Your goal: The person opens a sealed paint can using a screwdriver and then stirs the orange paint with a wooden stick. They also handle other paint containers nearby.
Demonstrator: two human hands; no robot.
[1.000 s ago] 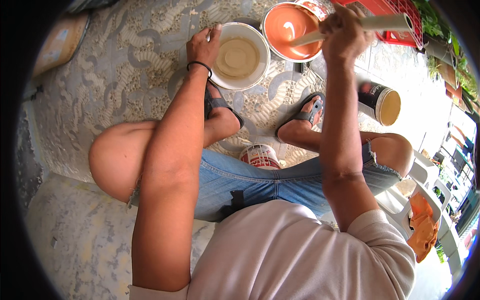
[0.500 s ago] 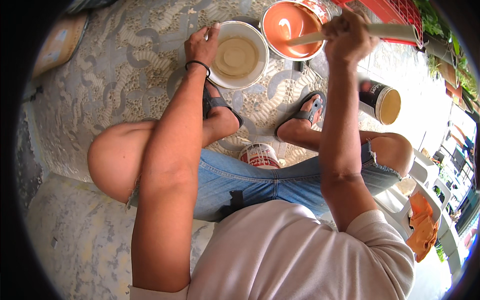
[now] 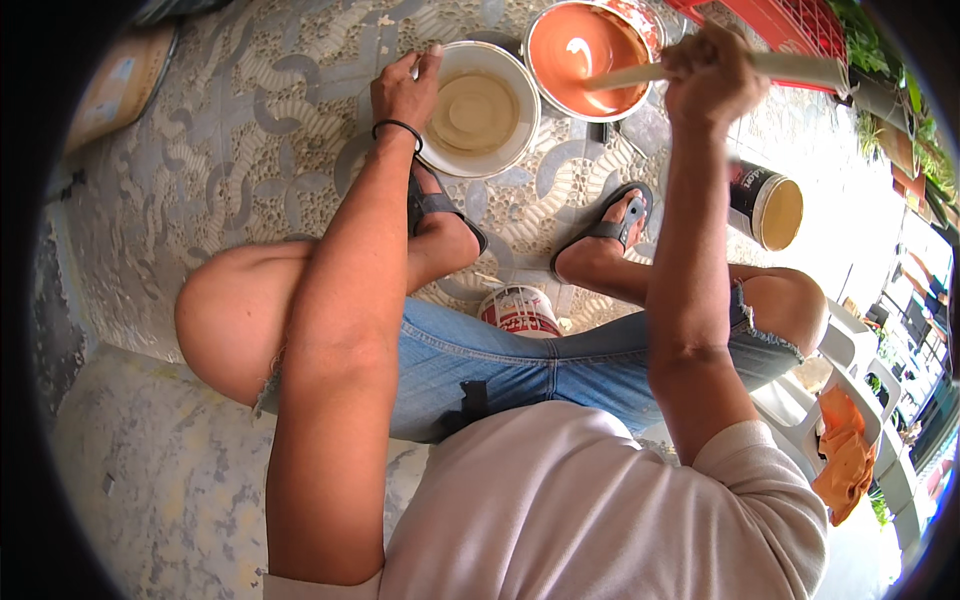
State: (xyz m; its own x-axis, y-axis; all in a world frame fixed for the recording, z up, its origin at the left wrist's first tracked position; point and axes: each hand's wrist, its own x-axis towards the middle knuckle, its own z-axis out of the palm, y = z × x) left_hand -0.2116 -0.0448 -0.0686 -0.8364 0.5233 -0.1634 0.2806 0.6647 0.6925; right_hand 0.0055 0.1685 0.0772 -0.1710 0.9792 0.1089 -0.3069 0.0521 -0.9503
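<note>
My right hand (image 3: 712,80) is closed around a pale flat stirring stick (image 3: 805,70). The lower end of the stick dips into orange paint (image 3: 570,60) inside a round white-rimmed paint bucket (image 3: 528,88). My left hand (image 3: 405,90) grips the left rim of a white bucket (image 3: 530,125), thumb over the edge; its other fingers are partly hidden. Inside that bucket is a beige ring-marked bottom or layer; I cannot tell which. The two buckets stand side by side on the patterned floor, just beyond my sandalled feet.
A dark can (image 3: 765,205) with a yellowish end lies beyond my right knee. Between my legs sits a red and white container (image 3: 518,312). A red crate (image 3: 800,25) stands at the far right, with plants behind it. An orange cloth (image 3: 845,455) hangs over a white plastic chair (image 3: 905,495).
My right hand and the stick have shifted slightly to the right, and the stick's dipped end has moved right within the paint. My left hand stays on the white bucket's rim.
</note>
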